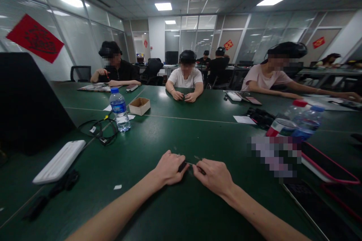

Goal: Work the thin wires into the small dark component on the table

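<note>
Near the middle of the green table, my left hand [169, 167] is closed around a small dark piece [182, 165], mostly covered by the fingers. Just to its right, my right hand [213, 176] pinches a slim tool [189, 163] with a thin metal shaft and a dark handle end. The shaft bridges the narrow gap between both hands and its tip meets the dark piece or the left fingertips; I cannot tell which. Small clear scraps lie on the table just beyond the fingers.
A water bottle [120, 110], an open small box [139, 106] and black cables [98, 131] stand ahead left. On the left are a white power bank-like block [59, 162] and a dark monitor-like panel [25, 101]. Phones [329, 162] and bottles [307, 122] crowd the right. Several people sit opposite.
</note>
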{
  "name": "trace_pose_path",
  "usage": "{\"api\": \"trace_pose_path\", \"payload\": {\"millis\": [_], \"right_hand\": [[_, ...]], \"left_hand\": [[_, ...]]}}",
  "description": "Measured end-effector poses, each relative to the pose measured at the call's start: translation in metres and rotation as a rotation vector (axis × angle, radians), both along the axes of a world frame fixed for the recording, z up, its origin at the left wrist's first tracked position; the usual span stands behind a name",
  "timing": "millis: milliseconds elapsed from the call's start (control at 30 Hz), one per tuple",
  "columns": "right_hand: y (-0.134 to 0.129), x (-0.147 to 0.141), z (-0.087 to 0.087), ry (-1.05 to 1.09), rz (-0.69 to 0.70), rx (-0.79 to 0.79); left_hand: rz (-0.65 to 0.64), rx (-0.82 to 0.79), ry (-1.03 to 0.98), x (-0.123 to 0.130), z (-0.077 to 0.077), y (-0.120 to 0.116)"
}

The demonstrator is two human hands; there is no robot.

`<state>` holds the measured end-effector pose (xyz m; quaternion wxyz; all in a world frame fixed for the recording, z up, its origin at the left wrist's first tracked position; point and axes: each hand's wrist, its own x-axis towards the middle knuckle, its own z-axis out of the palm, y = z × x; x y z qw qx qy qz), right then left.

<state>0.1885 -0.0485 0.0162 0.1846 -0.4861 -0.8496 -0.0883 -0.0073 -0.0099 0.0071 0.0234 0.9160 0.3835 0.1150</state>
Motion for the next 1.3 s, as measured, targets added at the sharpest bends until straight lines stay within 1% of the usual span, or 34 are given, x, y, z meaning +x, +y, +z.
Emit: {"api": "trace_pose_path", "payload": {"millis": [100, 167, 233, 333, 367, 400, 433, 567, 633, 900, 1100, 1300], "right_hand": [[0.001, 0.002, 0.0, 0.008, -0.002, 0.007], [-0.001, 0.002, 0.001, 0.009, 0.026, 0.016], [-0.005, -0.001, 0.0, -0.013, 0.129, 0.037], [-0.012, -0.01, -0.001, -0.07, 0.338, 0.075], [-0.013, -0.012, -0.001, -0.077, 0.362, 0.082], [-0.013, -0.013, -0.001, -0.074, 0.35, 0.082], [-0.012, -0.013, -0.001, -0.064, 0.304, 0.077], [-0.003, -0.004, 0.002, -0.04, 0.052, 0.024], [0.0, 0.0, 0.003, -0.048, 0.002, 0.002], [-0.001, 0.0, 0.002, -0.045, -0.026, -0.007], [-0.002, 0.0, 0.002, -0.024, -0.052, -0.059], [-0.002, 0.001, 0.002, -0.034, -0.028, -0.053]], "left_hand": [[-0.009, 0.0, -0.002, 0.0, 0.001, 0.0], [-0.006, -0.004, -0.001, 0.0, 0.001, 0.001], [0.02, -0.017, 0.011, 0.002, 0.001, 0.002], [0.055, -0.021, 0.034, 0.003, 0.002, 0.003], [0.051, -0.02, 0.04, 0.003, 0.002, 0.003], [0.045, -0.018, 0.041, 0.003, 0.003, 0.002], [0.036, -0.018, 0.039, 0.003, 0.003, 0.002], [0.021, 0.006, 0.012, 0.002, 0.002, 0.0], [0.026, 0.008, 0.008, 0.002, 0.001, 0.0], [0.024, 0.001, -0.002, 0.002, 0.001, 0.001], [0.026, 0.001, -0.011, 0.002, -0.001, 0.0], [0.017, 0.012, -0.014, 0.001, -0.002, 0.0]]}}
